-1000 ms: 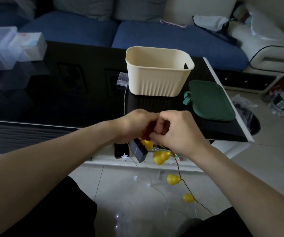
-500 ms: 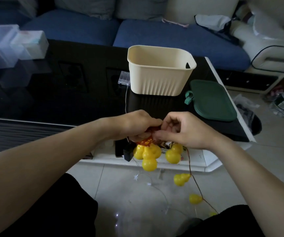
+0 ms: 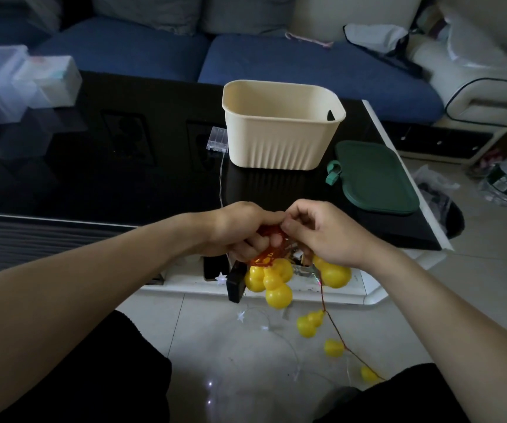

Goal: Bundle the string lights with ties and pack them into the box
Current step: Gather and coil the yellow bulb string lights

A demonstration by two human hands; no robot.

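Gathering is the step in hand: the left hand (image 3: 240, 232) grips a clump of red wire and yellow gourd lights (image 3: 272, 280) just off the tabletop (image 3: 99, 166) edge, while the right hand (image 3: 325, 232) pinches the wire beside it. Next, I judge, comes drawing in the loose strand (image 3: 334, 334) trailing to the tiled floor (image 3: 203, 325), then tying. Beyond, the cream box (image 3: 279, 138) stands open before a blue sofa (image 3: 307, 62).

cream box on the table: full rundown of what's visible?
The cream box looks like matte plastic: rounded rectangular, with vertical ribs on its lower wall, a smooth band under the rim, and a small slot cut near its right rim. It stands upright and open-topped on the black table; what shows of its inside looks bare. Neither hand touches it.
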